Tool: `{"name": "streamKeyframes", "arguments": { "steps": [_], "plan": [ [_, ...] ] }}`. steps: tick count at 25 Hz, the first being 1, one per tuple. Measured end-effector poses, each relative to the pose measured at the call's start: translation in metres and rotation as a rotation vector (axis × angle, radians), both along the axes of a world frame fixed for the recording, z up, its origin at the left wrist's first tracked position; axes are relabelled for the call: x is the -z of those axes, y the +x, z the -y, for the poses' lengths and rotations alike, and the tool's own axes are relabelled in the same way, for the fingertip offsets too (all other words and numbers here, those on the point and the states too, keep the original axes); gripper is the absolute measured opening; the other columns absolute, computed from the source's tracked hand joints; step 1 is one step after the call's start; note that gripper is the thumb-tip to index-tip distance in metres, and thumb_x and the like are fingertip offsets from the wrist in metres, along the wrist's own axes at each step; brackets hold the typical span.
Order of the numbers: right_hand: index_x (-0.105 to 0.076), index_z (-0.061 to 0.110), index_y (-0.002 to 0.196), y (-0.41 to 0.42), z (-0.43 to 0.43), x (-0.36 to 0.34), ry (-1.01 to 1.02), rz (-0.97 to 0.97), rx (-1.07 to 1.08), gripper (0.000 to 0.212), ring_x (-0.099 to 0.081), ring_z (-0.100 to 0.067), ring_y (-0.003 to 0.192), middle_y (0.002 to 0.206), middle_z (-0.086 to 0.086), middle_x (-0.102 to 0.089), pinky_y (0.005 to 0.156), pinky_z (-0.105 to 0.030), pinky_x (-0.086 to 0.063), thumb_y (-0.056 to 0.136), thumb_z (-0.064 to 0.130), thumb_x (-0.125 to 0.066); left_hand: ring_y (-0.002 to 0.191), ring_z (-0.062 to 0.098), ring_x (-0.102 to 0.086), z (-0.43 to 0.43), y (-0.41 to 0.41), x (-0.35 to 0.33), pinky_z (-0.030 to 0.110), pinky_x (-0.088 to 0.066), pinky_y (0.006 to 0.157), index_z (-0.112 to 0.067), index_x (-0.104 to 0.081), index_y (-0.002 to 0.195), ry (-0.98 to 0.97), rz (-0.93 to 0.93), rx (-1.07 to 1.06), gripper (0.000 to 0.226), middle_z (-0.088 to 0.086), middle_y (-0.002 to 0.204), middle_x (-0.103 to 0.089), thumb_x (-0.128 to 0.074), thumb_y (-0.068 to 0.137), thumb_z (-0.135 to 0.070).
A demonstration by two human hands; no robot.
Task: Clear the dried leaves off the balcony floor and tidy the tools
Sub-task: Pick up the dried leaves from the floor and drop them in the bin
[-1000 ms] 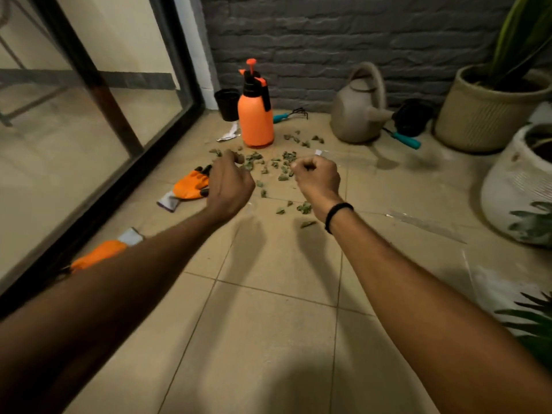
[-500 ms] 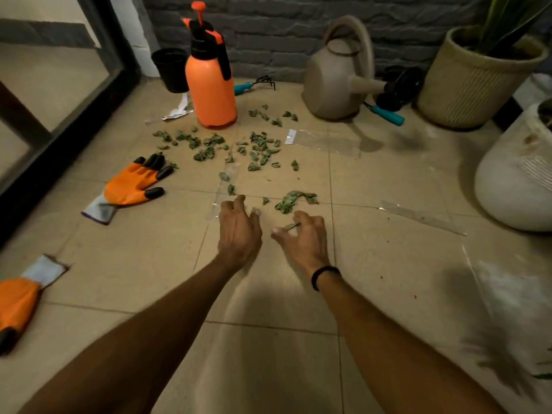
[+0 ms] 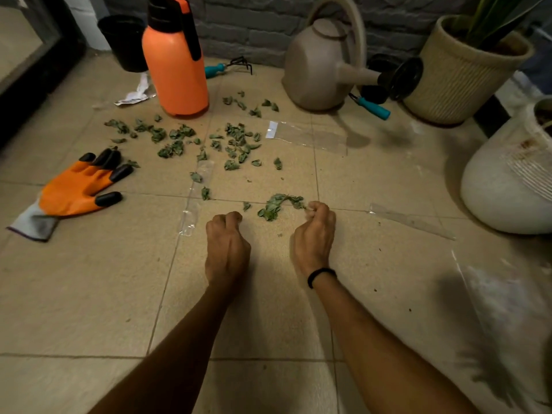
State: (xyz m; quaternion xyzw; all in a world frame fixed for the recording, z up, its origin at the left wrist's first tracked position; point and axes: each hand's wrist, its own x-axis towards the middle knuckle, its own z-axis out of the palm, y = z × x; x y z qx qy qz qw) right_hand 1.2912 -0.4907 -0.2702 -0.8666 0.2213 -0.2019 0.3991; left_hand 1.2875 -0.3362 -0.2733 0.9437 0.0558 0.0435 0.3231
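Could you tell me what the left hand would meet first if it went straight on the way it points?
Probably the small leaf on the floor just ahead of the left hand; the leaf clump lies off to the right. Depth is uncertain.

Floor [image 3: 89, 294]: beige tiles, matt and faintly grainy, with thin grout lines.
Wall [image 3: 254, 28]: grey brick, rough and dull.
Dried leaves [image 3: 236, 141]: dull green, crinkled, papery.
Sprayer [image 3: 174, 70]: orange plastic, smooth with a soft sheen; black plastic top.
Watering can [image 3: 316, 70]: taupe plastic, matt.
Glove [image 3: 74, 189]: orange rubbery coating, glossy black claw tips, grey knit cuff.
Hand rake [image 3: 227, 67]: teal plastic-looking handle, dark metal tines.
Plastic bag [image 3: 310, 135]: clear film, glossy, creased.
Basket planter [image 3: 454, 76]: pale woven ribbing, coarse.
White pot [image 3: 507, 186]: matt, partly ribbed.
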Motion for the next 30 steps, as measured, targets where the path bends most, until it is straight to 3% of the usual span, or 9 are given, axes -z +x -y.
{"name": "streamKeyframes", "arguments": {
  "steps": [3, 5, 8, 13, 17, 21, 25, 28, 30],
  "plan": [
    [-0.045, 0.014, 0.135, 0.024, 0.012, 0.000, -0.097, -0.144, -0.110, 0.035, -0.039, -0.024, 0.112, 0.122, -0.012, -0.041, 0.091, -0.030, -0.038, 0.101, 0.019, -0.044, 0.100, 0.019, -0.048, 0.000, -0.003, -0.002, 0.037, -0.050, 0.084, -0.019, -0.051, 0.126, -0.028, 0.031, 0.017, 0.035, 0.005, 0.111, -0.050, -0.041, 0.095, -0.006],
    [-0.048, 0.018, 0.131, 0.034, 0.016, 0.007, -0.243, -0.213, -0.209, 0.036, -0.037, -0.022, 0.108, 0.119, -0.009, -0.040, 0.091, -0.034, -0.041, 0.102, 0.039, -0.044, 0.084, 0.017, -0.051, 0.000, -0.001, 0.000, 0.042, -0.052, 0.073, -0.019, -0.052, 0.114, -0.078, 0.094, 0.041, 0.024, 0.000, 0.095, -0.052, -0.039, 0.095, -0.016],
    [-0.053, 0.015, 0.106, 0.035, 0.018, 0.016, -0.334, -0.126, -0.177, 0.018, -0.040, -0.020, 0.099, 0.107, -0.007, -0.045, 0.086, -0.039, -0.046, 0.102, 0.030, -0.044, 0.080, 0.015, -0.052, 0.002, 0.003, 0.002, 0.042, -0.053, 0.072, -0.022, -0.051, 0.111, -0.107, 0.145, 0.017, 0.025, -0.001, 0.091, -0.055, -0.035, 0.102, -0.038],
    [-0.038, 0.017, 0.096, 0.031, 0.016, 0.015, -0.128, -0.020, -0.083, 0.005, -0.044, -0.020, 0.087, 0.092, -0.003, -0.048, 0.069, -0.032, -0.038, 0.097, 0.020, -0.042, 0.095, 0.021, -0.055, 0.025, 0.016, 0.002, 0.036, -0.049, 0.080, -0.020, -0.045, 0.136, 0.153, 0.093, 0.084, 0.062, 0.007, 0.108, -0.060, -0.041, 0.096, -0.067],
    [-0.040, 0.018, 0.097, 0.030, 0.017, 0.016, -0.067, 0.009, -0.078, 0.007, -0.048, -0.019, 0.082, 0.089, -0.002, -0.051, 0.068, -0.030, -0.039, 0.094, 0.012, -0.040, 0.089, 0.021, -0.052, 0.035, 0.026, 0.008, 0.037, -0.042, 0.079, -0.019, -0.052, 0.121, 0.308, 0.062, 0.096, 0.038, 0.008, 0.104, -0.060, -0.037, 0.103, -0.048],
    [-0.046, 0.013, 0.078, 0.031, 0.022, 0.017, -0.059, 0.040, -0.081, 0.013, -0.046, -0.018, 0.073, 0.077, -0.002, -0.050, 0.066, -0.025, -0.031, 0.091, 0.013, -0.046, 0.076, 0.017, -0.044, 0.028, -0.001, 0.008, 0.035, -0.041, 0.072, -0.018, -0.048, 0.096, 0.010, 0.130, 0.074, 0.014, 0.001, 0.085, -0.048, -0.040, 0.103, -0.028],
    [-0.043, 0.013, 0.069, 0.030, 0.023, 0.015, -0.005, 0.031, -0.049, 0.028, -0.041, -0.016, 0.067, 0.070, -0.002, -0.046, 0.063, -0.025, -0.027, 0.096, 0.019, -0.052, 0.068, 0.012, -0.038, 0.020, -0.019, 0.007, 0.026, -0.031, 0.061, -0.019, -0.041, 0.087, -0.191, 0.114, 0.081, 0.015, -0.001, 0.079, -0.041, -0.041, 0.100, -0.026],
    [-0.042, 0.014, 0.081, 0.028, 0.020, 0.016, -0.062, 0.033, -0.090, 0.025, -0.044, -0.015, 0.068, 0.073, -0.001, -0.048, 0.060, -0.024, -0.031, 0.100, 0.028, -0.051, 0.066, 0.011, -0.042, 0.016, -0.019, 0.007, 0.026, -0.037, 0.057, -0.020, -0.042, 0.092, -0.291, 0.082, 0.031, 0.010, 0.002, 0.081, -0.047, -0.049, 0.098, -0.021],
    [-0.042, 0.016, 0.092, 0.026, 0.018, 0.017, -0.107, 0.042, -0.139, 0.019, -0.049, -0.015, 0.070, 0.077, 0.000, -0.052, 0.058, -0.023, -0.036, 0.102, 0.031, -0.049, 0.070, 0.013, -0.051, 0.015, -0.017, 0.005, 0.028, -0.043, 0.060, -0.019, -0.044, 0.111, -0.364, 0.096, 0.021, 0.015, 0.003, 0.089, -0.055, -0.048, 0.097, -0.016]
  ]
}}
